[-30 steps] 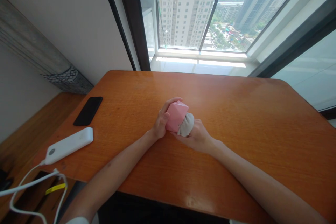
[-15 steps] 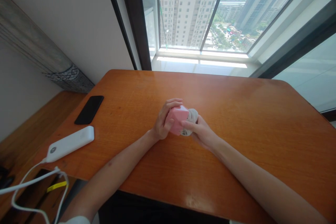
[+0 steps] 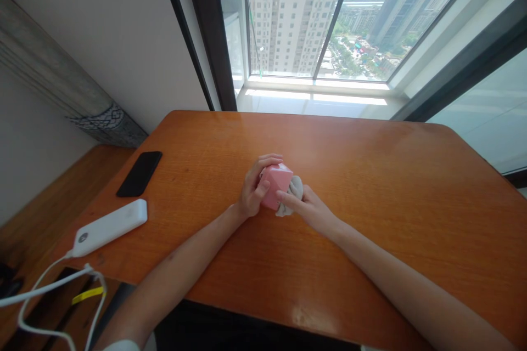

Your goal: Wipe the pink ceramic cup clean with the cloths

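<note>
- Far left, a white charging cable (image 3: 41,299) loops down off the near left corner of the tabletop (image 3: 370,203), with a little yellow tag (image 3: 88,295) showing below the edge near it.
- The cable plugs into a white power bank (image 3: 109,228) lying at an angle near the left edge.
- Just past that, toward the far left corner, there's a black phone (image 3: 139,174), face down or face up, can't really tell.
- Left hand (image 3: 253,189): curled around the left side of a pink block (image 3: 275,186), fingers over the top, clamped on it.
- The pink block sits around the middle of the tabletop, held just above or on the surface, hard to tell which. It's tilted, with flat faces and clean corners. I'd guess it's light and fairly stiff, and those flat faces look like the best place to grip.
- A crumpled whitish cloth (image 3: 293,196) is bunched against its right side. It looks soft and floppy, so I wouldn't trust it as a grip point, since it could slide.
- Right hand (image 3: 308,209): comes in from the right, fingers pressed on the block's near face and the cloth, so both hands are together on the block.
- Further right, the tabletop just runs on to its right edge, under a big window (image 3: 358,27).
</note>
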Tool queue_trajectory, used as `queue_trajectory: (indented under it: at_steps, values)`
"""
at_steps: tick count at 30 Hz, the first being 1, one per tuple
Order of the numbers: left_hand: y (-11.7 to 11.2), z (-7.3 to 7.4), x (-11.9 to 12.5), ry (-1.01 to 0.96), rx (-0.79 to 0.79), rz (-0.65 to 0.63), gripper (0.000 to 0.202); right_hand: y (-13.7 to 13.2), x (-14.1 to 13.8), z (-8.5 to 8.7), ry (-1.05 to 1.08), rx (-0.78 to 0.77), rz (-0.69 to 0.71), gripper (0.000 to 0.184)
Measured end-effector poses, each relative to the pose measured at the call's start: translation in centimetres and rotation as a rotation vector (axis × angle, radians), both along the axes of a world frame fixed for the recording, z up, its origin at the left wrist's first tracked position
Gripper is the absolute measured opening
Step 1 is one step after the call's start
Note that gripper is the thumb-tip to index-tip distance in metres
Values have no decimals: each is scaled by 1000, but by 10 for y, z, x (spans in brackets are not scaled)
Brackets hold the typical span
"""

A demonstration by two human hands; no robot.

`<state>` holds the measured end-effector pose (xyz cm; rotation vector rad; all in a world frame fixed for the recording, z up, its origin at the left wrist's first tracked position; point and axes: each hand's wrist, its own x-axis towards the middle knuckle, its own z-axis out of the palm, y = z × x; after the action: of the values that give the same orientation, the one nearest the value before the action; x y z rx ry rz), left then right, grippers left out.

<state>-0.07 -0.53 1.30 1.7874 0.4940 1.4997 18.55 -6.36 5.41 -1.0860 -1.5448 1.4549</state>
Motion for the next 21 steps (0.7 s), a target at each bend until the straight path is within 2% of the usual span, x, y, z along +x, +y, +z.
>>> queue_trajectory:
  at_steps: [3, 7, 12, 15, 18, 21]
  values:
    - [0, 0, -1, 11, 25, 26, 54, 0, -5, 2, 50, -67, -71, 58]
    - [1, -2, -1, 18, 54, 61, 54, 1, -6, 7, 82, -89, -72, 59]
    - [1, -1, -1, 21, 76, 81, 53, 1, -7, 12, 243, -278, -97, 55]
    - [0, 0, -2, 27, 91, 69, 52, 1, -9, 15, 305, -332, -112, 57]
    - [0, -1, -2, 21, 83, 48, 52, -1, -9, 14, 256, -305, -91, 55]
    - [0, -5, 1, -32, 38, 29, 53, -4, -8, 4, 51, -96, -17, 46]
